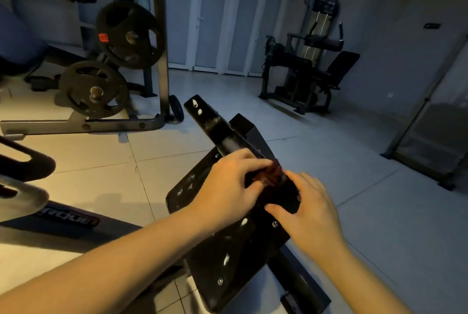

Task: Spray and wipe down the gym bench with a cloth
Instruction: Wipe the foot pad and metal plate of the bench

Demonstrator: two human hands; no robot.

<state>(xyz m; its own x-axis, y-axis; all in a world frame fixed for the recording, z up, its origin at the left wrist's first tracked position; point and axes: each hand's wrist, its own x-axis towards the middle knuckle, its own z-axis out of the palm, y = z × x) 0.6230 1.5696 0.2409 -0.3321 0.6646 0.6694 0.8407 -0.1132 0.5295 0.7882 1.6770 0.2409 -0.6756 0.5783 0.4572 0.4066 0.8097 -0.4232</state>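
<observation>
Head view. Reaches in from the bottom-left corner with a bare forearm, left hand [228, 187] palm down over the bench [228, 258], fingers curled and thumb tucked, pinching a dark reddish cloth [274, 174]. Comes in from the bottom right with the other forearm, right hand [311, 212] just beside the left, knuckles up, fingers bent over something dark, thumb stretched leftward beneath it. Impossible to tell there between the cloth's dark end and a part of the bench frame, so no call on that grip.

Finds the cloth bunched between the two hands, on the black metal of the bench, right at the junction of slanted bar [210, 121] and flat bolted plate. Shows only a small blurred fold of the cloth; hides the rest under fingers. Cuts the bench off at the lower edge; speckles it with pale flecks, hard to read in the dim light.

Takes in, well apart on the tiled floor [342, 161], a rack [159, 60] with two weight plates [130, 35] on the left, a dark exercise machine [304, 65] at the back right, pale doors [228, 10] behind. Loses the left edge to blurred, cropped gear.
</observation>
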